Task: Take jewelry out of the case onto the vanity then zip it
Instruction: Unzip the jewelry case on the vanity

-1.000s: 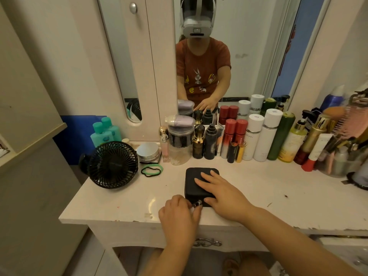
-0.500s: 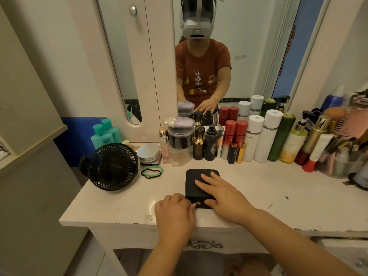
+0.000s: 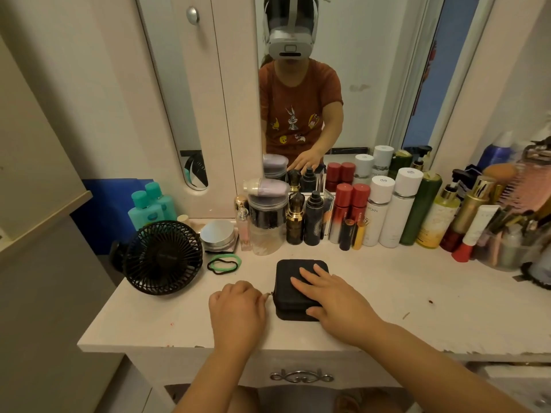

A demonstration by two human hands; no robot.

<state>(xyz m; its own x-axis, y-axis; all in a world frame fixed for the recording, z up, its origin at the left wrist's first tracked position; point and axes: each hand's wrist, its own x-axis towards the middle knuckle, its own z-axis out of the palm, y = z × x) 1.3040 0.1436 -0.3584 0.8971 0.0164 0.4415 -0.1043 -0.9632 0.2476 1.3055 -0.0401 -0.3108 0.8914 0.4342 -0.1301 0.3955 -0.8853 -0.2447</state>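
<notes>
From the head view: 1 black square case (image 3: 293, 289) flat on the vanity (image 3: 417, 308), close to its front edge and a little left of the middle, lid down. On the lid, right hand (image 3: 337, 296) laid flat, fingers straight and spread, thumb down against the case's front side; pressing, not clasping. Just left of the case, left hand (image 3: 238, 308) with fingers curled and knuckles up, pinching the small metal zipper pull (image 3: 269, 294) at the case's left side. Toward the left edge, 1 round black fan (image 3: 163, 257) upright, well apart from the case. Between fan and case, nearer the back, 2 hair ties (image 3: 223, 263), 1 green and 1 black, lying together. Along the back edge, a crowded row of bottles (image 3: 399, 210), with 2 red-capped, 2 white and 1 dark green among them, upright behind the case and not touching it. Below the front edge, a curled metal drawer handle (image 3: 301, 376). Above the back edge, a mirror (image 3: 372, 70) with the person's reflection.
</notes>
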